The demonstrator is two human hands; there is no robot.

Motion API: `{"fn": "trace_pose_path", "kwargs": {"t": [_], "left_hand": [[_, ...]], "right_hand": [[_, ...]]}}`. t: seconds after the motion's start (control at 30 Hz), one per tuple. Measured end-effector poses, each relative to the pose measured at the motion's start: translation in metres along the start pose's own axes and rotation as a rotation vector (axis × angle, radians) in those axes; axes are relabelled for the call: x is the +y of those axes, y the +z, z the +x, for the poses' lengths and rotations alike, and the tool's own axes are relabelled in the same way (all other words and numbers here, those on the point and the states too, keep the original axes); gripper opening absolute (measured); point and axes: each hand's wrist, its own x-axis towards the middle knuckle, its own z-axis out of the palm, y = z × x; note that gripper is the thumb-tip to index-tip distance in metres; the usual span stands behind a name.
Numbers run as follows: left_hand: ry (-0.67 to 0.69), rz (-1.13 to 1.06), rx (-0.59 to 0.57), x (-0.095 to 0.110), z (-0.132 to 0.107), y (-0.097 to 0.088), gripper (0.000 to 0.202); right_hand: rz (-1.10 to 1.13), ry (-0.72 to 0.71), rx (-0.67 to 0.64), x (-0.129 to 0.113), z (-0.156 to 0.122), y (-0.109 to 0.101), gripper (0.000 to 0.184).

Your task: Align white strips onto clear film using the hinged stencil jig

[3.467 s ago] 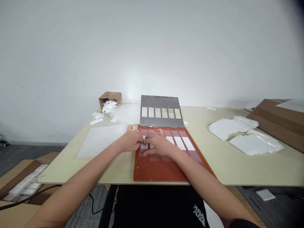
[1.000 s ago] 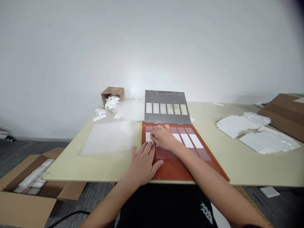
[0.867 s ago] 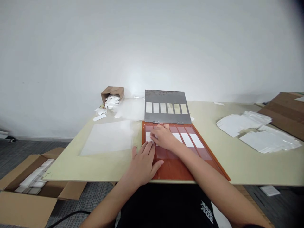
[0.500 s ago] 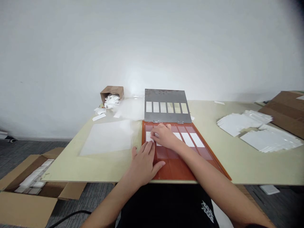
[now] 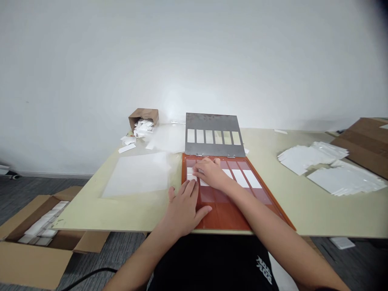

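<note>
An orange-red slotted board (image 5: 236, 210) lies at the table's near edge, with a grey metal stencil plate (image 5: 214, 135) hinged open behind it. White rectangular pieces (image 5: 247, 178) fill some of its slots. My left hand (image 5: 183, 208) lies flat and open on the board's near left corner. My right hand (image 5: 212, 173) rests on the left slots, fingers curled down onto a white piece (image 5: 190, 174); whether it grips the piece is hidden.
A translucent sheet (image 5: 138, 173) lies left of the board. A tipped small cardboard box (image 5: 144, 119) spills white slips at the back left. Stacks of white bags (image 5: 330, 167) sit right. A cardboard sheet (image 5: 363, 143) lies far right. An open carton (image 5: 36, 234) stands on the floor.
My left hand has left the slots and moved back to lie flat on the board's near left corner. My right hand stays on the left slots, shifting only slightly.
</note>
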Motion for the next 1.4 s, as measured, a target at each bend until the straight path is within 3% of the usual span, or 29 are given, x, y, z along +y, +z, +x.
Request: {"fn": "trace_pose_path", "kwargs": {"t": [0.37,0.5,0.63,0.83,0.97,1.03,1.17,1.4], "left_hand": [[0.0,-0.007,0.0,-0.001,-0.001,-0.001,0.071],[-0.001,-0.01,-0.005,-0.001,0.0,-0.001,0.07],[-0.003,-0.018,-0.007,-0.001,0.0,0.0,0.07],[-0.001,-0.019,0.0,-0.001,-0.001,0.001,0.067],[0.003,-0.02,0.008,-0.001,0.0,0.001,0.068],[0.001,-0.018,0.011,-0.001,0.0,0.001,0.067],[-0.003,-0.017,0.006,-0.002,0.001,0.002,0.066],[-0.003,-0.032,0.014,0.0,0.0,0.003,0.067]], "right_hand": [[-0.026,0.032,0.011,-0.002,-0.001,-0.002,0.013],[-0.019,-0.004,0.001,0.004,0.0,0.002,0.04],[0.003,-0.031,-0.011,0.009,0.001,0.006,0.043],[0.095,-0.034,0.07,0.008,0.003,0.005,0.045],[0.274,-0.095,0.194,0.007,0.006,0.009,0.05],[0.29,-0.123,0.236,0.008,0.008,0.011,0.046],[0.193,-0.161,0.205,0.01,0.008,0.014,0.018],[0.096,-0.145,0.114,0.004,-0.003,0.01,0.017]]}}
